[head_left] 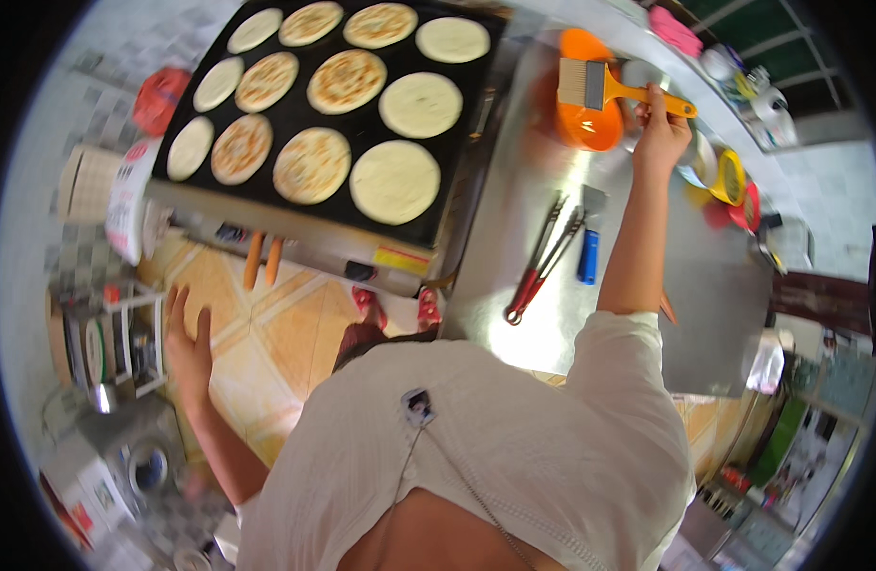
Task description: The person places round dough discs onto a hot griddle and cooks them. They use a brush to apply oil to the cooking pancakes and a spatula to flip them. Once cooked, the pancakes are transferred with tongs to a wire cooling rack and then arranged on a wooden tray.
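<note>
My right grip (662,138) pinches a flat-bristled pastry brush (613,89) over a glossy orange bowl (598,139); my left grip (188,350) spreads empty.

The brush (638,93) has a glossy plastic handle, coarse matt bristles and a dull metal-looking band between them. Behind it the bowl (590,130) is smooth, shiny plastic. The steel counter (714,343) throws the light back at me in a white glare. Tongs (525,287): metal, with glossy grips; scraper (588,255): plastic handle, flat metal blade. The griddle (362,131) looks dark and matt. The tiled floor (295,328) has a smooth sheen, the shirt (514,428) is matt, creased cloth, and the bag (162,100) thin, crinkled plastic.
</note>
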`<state>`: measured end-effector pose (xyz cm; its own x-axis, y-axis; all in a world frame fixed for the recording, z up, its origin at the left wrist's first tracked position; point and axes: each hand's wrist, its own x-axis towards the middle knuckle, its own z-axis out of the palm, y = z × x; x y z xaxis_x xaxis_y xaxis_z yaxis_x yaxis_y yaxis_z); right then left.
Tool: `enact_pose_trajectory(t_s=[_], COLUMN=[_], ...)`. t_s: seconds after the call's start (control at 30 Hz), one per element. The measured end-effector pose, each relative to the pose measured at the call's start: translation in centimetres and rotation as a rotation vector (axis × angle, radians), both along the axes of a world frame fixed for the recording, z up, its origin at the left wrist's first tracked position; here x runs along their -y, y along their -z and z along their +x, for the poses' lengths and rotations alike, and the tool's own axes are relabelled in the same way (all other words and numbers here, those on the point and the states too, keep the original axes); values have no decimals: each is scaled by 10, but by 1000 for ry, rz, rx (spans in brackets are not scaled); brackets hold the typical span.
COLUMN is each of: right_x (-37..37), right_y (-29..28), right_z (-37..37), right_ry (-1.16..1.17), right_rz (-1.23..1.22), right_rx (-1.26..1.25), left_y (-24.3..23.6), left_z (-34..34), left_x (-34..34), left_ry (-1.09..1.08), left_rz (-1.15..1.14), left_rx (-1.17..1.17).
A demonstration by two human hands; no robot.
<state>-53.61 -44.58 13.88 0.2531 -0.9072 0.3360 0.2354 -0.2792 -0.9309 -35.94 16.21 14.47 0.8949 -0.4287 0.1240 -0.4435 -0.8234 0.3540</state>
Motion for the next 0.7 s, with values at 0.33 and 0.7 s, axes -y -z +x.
enact_pose_trajectory(t_s=[0.33, 0.7], right_x=[92, 175], right_y=[106, 143], right_z=[-23, -61], right_ry=[384, 555], right_rz=[-446, -911], right_rx=[-738, -1041], left_y=[8, 10], left_z=[11, 28], left_x=[-11, -49], left_ry=[14, -65], left_rz=[23, 86], left_rx=[-46, -1])
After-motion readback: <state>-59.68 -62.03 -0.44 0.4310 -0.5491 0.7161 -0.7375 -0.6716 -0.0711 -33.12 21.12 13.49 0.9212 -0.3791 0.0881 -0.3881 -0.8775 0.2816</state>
